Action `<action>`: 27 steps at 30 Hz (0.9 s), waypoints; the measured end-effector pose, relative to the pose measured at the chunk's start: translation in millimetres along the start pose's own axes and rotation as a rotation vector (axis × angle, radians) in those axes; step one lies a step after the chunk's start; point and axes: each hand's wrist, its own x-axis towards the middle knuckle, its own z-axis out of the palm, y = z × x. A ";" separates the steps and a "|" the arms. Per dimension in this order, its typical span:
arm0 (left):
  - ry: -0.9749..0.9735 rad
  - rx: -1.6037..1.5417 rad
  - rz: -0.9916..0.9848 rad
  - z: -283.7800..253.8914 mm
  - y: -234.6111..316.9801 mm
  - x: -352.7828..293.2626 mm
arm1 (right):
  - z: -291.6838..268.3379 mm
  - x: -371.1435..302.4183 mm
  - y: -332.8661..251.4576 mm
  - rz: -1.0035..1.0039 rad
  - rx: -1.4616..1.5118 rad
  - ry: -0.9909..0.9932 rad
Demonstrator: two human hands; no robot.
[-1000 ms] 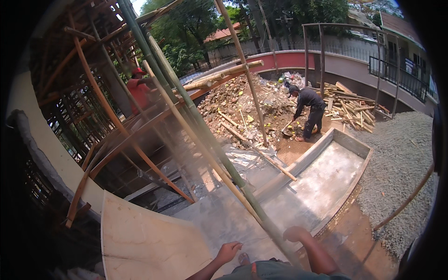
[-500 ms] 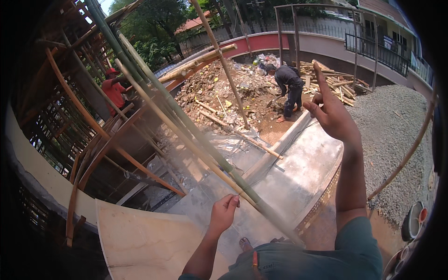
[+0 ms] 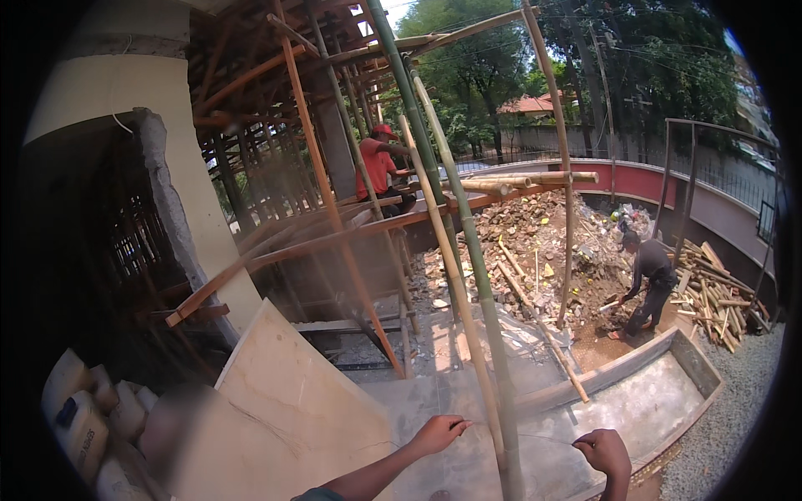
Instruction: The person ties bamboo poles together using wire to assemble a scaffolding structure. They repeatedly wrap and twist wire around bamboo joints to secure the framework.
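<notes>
My left hand (image 3: 439, 434) is closed in a pinch in front of the bamboo poles, fingertips pointing right. My right hand (image 3: 605, 452) is closed too, lower right of the poles, with curled fingers. Between them runs a thin string (image 3: 539, 437), slightly slack; whether it is twine or wire I cannot tell. It passes by a green bamboo pole (image 3: 493, 334) and a thinner yellowish bamboo pole (image 3: 468, 326), both leaning upright close to my hands. A large pale plywood sheet (image 3: 284, 417) lies below my left forearm.
A concrete-floored trough (image 3: 652, 401) lies at right, beside grey gravel (image 3: 743, 417). Behind are a rubble heap (image 3: 535, 242), a wood pile (image 3: 718, 296) and a bending person (image 3: 650, 275). Another person in red (image 3: 378, 167) sits among scaffolding. Filled sacks (image 3: 88, 426) lie at lower left.
My view has swung left and up. My right hand has come down from a raised, pointing pose to a closed grip. The string now shows stretched between both hands.
</notes>
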 end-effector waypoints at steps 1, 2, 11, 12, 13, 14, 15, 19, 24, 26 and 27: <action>0.029 0.015 -0.001 0.6 -12.5 1.6 | 16.7 -1.7 1.5 0.028 0.044 -0.084; 0.075 0.046 -0.007 -5.3 -21.6 -1.8 | 26.1 0.6 -3.6 -0.019 0.046 -0.156; 0.068 0.139 -0.040 -3.2 -47.9 -19.5 | 11.3 25.4 -6.6 -0.164 0.127 -0.066; 0.054 0.139 -0.051 -1.8 -46.5 -18.7 | 6.7 25.3 -7.5 -0.165 0.131 -0.050; 0.042 0.133 -0.068 2.1 -46.3 -19.1 | 2.9 24.5 -7.9 -0.168 0.131 -0.042; 0.031 0.128 -0.085 4.8 -46.7 -19.7 | 1.9 23.3 -7.5 -0.172 0.132 -0.034; 0.034 0.126 -0.073 5.8 -47.9 -20.1 | 3.4 22.7 -5.8 -0.169 0.133 -0.027; 0.037 0.121 -0.046 10.4 -48.0 -22.2 | 8.3 17.5 -0.9 -0.154 0.131 -0.014; 0.028 0.111 -0.063 17.9 -48.0 -28.2 | 7.0 11.3 -2.6 -0.123 0.159 -0.021; 0.028 0.154 -0.064 16.6 -47.5 -24.4 | 3.3 11.3 -7.2 -0.081 0.214 -0.023; 0.046 0.191 -0.072 17.5 -45.0 -23.9 | 3.5 12.1 -6.4 -0.086 0.187 -0.039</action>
